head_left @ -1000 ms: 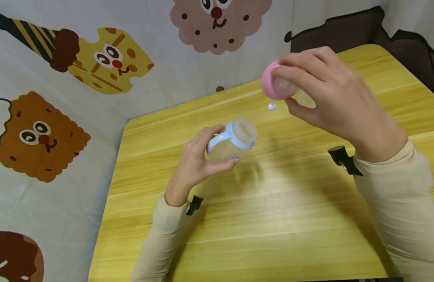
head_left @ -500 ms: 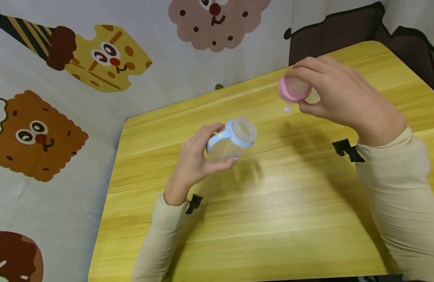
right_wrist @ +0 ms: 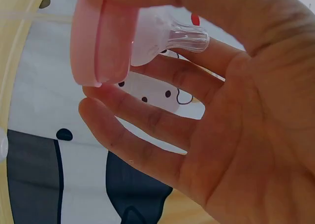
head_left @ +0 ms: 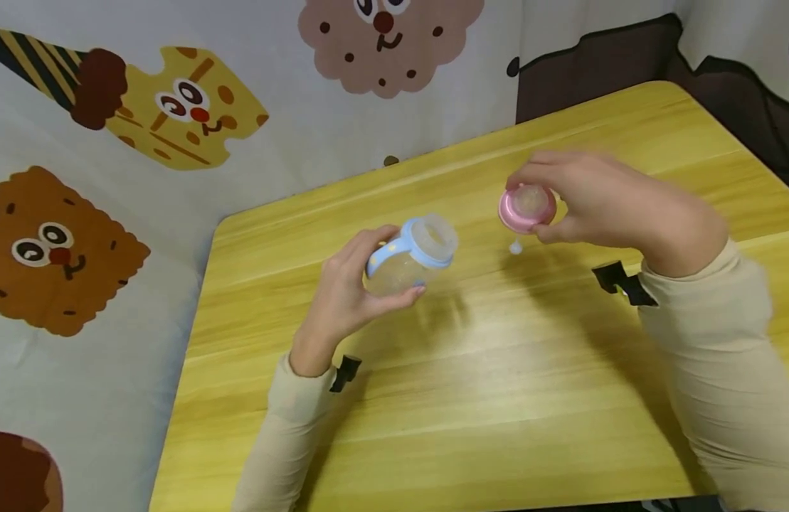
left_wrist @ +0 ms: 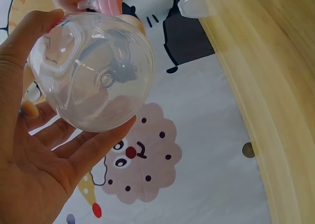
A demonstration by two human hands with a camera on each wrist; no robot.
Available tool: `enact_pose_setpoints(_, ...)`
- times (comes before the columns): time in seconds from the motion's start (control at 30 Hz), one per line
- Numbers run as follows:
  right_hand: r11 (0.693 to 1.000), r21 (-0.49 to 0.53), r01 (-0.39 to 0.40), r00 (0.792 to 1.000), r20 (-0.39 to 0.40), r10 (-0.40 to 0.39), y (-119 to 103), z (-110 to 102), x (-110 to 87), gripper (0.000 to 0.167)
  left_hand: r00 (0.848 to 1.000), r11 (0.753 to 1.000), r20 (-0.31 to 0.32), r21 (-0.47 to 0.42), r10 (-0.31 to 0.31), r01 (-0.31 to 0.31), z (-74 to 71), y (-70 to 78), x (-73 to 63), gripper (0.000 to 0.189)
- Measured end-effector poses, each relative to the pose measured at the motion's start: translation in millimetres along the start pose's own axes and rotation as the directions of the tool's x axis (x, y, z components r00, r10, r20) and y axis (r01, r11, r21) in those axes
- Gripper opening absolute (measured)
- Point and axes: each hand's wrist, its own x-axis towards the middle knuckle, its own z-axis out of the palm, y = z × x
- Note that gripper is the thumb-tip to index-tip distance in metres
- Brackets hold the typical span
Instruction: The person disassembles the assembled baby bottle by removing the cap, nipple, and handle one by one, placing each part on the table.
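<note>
My left hand [head_left: 343,295] grips a clear baby bottle [head_left: 394,276] with a blue handled collar [head_left: 400,247], tilted with its uncapped mouth toward the right. The bottle's round bottom [left_wrist: 106,81] faces the left wrist view. To its right, my right hand [head_left: 608,206] pinches a pink bottle ring [head_left: 511,213] by its edge, apart from the bottle. A clear teat [right_wrist: 189,38] points from the ring toward my palm. On the ring's other side, a thin straw [right_wrist: 39,16] sticks out; its small white end [head_left: 516,247] hangs below the ring.
The wooden table [head_left: 471,427] lies beneath both hands. A translucent cap [left_wrist: 193,5] stands near its far edge, mostly hidden behind my right hand in the head view. A cartoon-printed cloth [head_left: 458,107] hangs behind the table.
My right hand has first drawn right, away from the bottle, then come down lower with the pink ring and teat. My left hand keeps the bottle in nearly the same place.
</note>
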Motion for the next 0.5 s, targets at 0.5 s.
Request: enact_pose_setpoints(0.5, 0.995, 0.1, -0.02, 0.988, 0.156, 0.004, -12, -4, -5.2, 0.047, 0.997, 1.0, -0.072, 0.027, -0.001, 0.003, -19.7, -4.8, -3.4, 0.076)
